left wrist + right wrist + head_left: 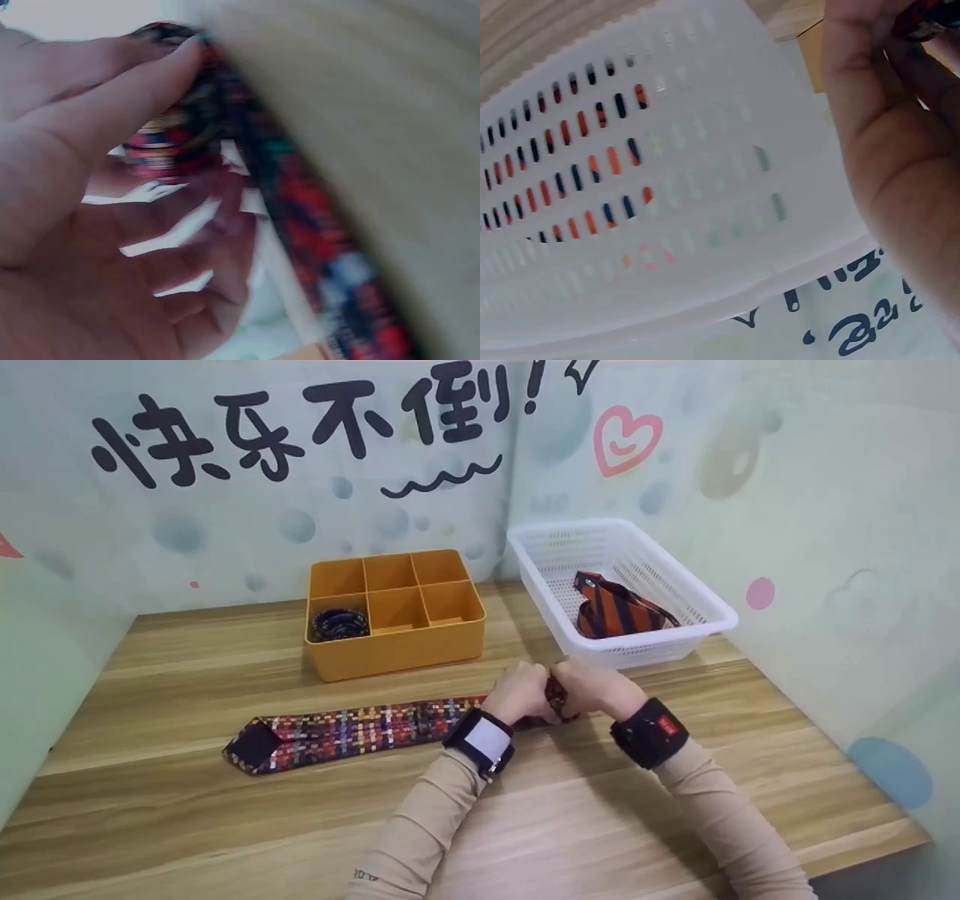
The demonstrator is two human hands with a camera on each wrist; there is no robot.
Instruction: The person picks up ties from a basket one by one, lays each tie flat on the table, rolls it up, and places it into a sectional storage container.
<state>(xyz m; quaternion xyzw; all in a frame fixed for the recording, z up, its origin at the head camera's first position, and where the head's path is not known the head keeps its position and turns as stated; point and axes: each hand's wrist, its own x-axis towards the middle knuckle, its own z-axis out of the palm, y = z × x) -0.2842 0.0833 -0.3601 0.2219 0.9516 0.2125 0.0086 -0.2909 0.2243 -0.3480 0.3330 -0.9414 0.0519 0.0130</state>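
Observation:
A multicoloured checked necktie (360, 731) stretches across the wooden table (225, 825), its wide pointed end at the left with the dark lining showing. Toward the right, the rest of it is wound into a roll (556, 697) between the two hands. The left hand (521, 690) pinches this roll; in the left wrist view the thumb lies over the coiled layers (161, 146) and the other fingers spread below. From the other side the right hand (596, 686) grips the roll with curled fingers. Only a bit of patterned cloth (930, 19) shows by that hand in the right wrist view.
Behind the necktie stands an orange six-compartment box (397, 649), with a dark rolled necktie (340, 624) in its front left compartment. A white perforated basket (720, 619) at the back right holds an orange-and-black striped necktie (619, 611). Printed walls enclose the table.

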